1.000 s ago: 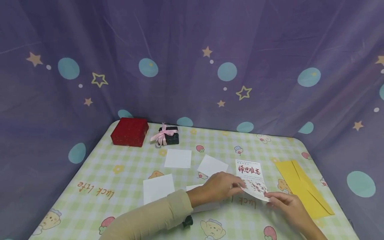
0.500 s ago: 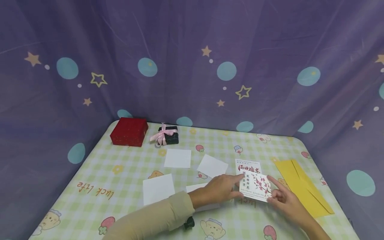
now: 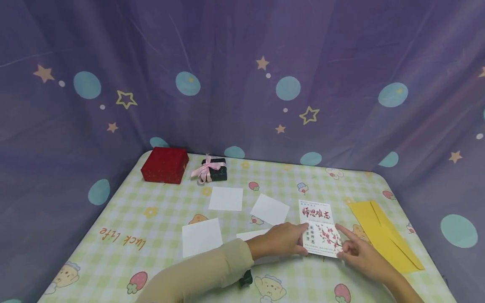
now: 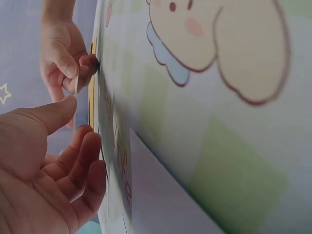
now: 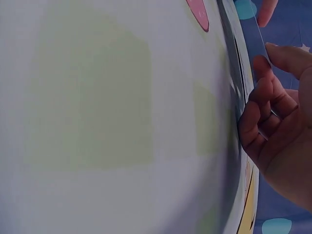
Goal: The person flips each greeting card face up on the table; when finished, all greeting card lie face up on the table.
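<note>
Both hands hold a white card (image 3: 322, 240) printed with red blossoms and dark upright lettering. My left hand (image 3: 282, 240) pinches its left edge between thumb and fingers. At the opposite edge, thumb and index finger of my right hand (image 3: 361, 257) grip it, the other fingers curled in. Behind it lies a white card with red characters (image 3: 316, 211), its lower part overlapped by the held one in the head view. Seen from the left wrist, the held card (image 4: 76, 90) is a thin edge between the hands; in the right wrist view the right hand (image 5: 285, 114) stays close over the tablecloth.
Left of the hands lie blank white cards (image 3: 226, 198), several in all, one partly under the left hand. A yellow envelope (image 3: 386, 235) lies at right. A red box (image 3: 165, 165) and a ribboned black box (image 3: 219, 172) stand at the back. A dark object (image 3: 246, 278) shows beside the left sleeve.
The held card was tilted up, showing its lettered and blossom face, then lowered slightly, uncovering the red characters behind it. Both hands kept their hold at its sides.
</note>
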Tool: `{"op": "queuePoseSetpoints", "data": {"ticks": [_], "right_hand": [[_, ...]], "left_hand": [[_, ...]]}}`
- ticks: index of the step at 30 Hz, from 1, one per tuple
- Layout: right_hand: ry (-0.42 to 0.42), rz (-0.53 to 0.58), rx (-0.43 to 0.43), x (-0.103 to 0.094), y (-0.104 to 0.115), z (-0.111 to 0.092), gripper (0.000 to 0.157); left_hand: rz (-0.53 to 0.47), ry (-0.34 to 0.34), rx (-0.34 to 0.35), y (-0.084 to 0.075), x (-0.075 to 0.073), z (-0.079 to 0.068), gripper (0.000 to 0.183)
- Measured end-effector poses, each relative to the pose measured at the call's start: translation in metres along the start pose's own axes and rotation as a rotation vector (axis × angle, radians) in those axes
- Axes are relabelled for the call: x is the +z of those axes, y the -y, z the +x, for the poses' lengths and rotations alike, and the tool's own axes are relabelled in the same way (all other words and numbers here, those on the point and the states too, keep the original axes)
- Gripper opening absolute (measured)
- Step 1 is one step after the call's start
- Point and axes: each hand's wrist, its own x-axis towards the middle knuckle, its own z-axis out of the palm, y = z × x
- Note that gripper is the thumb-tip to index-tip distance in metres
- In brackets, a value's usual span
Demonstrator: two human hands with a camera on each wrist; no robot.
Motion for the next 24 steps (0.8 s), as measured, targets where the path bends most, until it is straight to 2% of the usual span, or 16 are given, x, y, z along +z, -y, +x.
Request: {"op": "queuePoseSetpoints", "data": {"ticks": [7,14,24], "right_hand": [[0.039,-0.039,0.001,-0.008,-0.005,0.003,0.075],[0.092,-0.042,-0.005,-0.013,-0.005,0.004,0.071],[0.146,-0.058,0.053,-0.014,-0.003,0.002,0.069]], "left_hand": [[0.037,0.031,-0.014,-0.004,0.003,0.007,0.065],[0.023,0.094,-0.043,-0.006,0.006,0.010,0.073],[0.053,0.124,-0.034,-0.008,0.008,0.010,0.068]]}}
